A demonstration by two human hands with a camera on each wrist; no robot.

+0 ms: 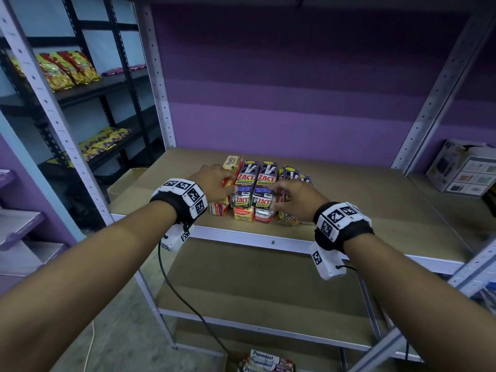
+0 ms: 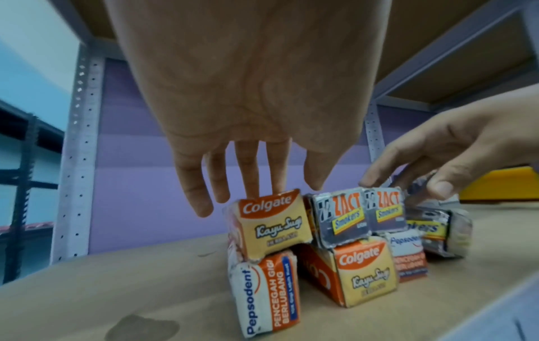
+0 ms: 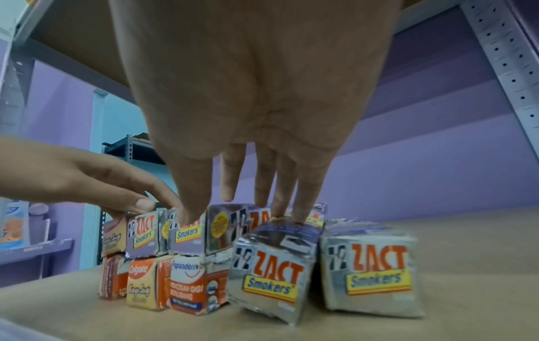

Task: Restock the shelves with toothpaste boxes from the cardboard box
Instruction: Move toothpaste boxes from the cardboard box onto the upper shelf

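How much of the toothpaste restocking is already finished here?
Done: a two-layer stack of toothpaste boxes sits on the brown board shelf. In hand: the left hand and right hand touch its top boxes, straightening. Left: white Pepsodent boxes wait below.

Zact boxes [image 1: 253,183] stacked on Colgate box [image 1: 243,214]; Pepsodent box [image 1: 264,215] right

- "ZACT Smokers" is printed on the silver toothpaste boxes [image 3: 368,274].
- "Colgate Kayu Sugi" is read on the yellow-orange boxes [image 2: 275,225].
- "Pepsodent Pencegah Gigi Berlubang" is printed on the white-orange boxes [image 2: 264,293].
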